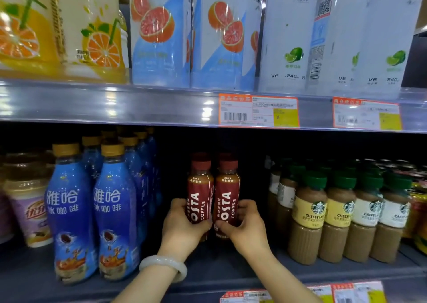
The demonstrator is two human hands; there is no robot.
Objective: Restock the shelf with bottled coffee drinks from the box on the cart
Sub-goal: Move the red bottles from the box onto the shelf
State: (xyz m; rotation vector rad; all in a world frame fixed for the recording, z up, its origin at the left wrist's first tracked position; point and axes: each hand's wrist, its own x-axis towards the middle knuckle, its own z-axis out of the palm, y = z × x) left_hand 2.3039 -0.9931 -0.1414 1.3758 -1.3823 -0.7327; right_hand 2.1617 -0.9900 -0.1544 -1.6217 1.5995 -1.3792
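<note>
Lower shelf (208, 277), central gap: my left hand (182, 225) holds the left Costa Coffee bottle (199, 195), fingers curled round its lower label, so that grip is closed on the bottle. My right hand (246, 227) holds the right Costa Coffee bottle (227, 196) in the same way, thumb across the front of the label. The two red-capped bottles stand upright and touch side by side, between the blue iced-coffee bottles (92, 210) to the left and the green-capped Starbucks bottles (342, 212) to the right, apart from both rows. Whether their bases rest on the shelf I cannot tell; my hands hide them. A pale bangle (165, 265) circles my left wrist. Upper shelf: grapefruit and lime drink bottles (231, 36), with orange price tags (258, 110) on its front edge.
</note>
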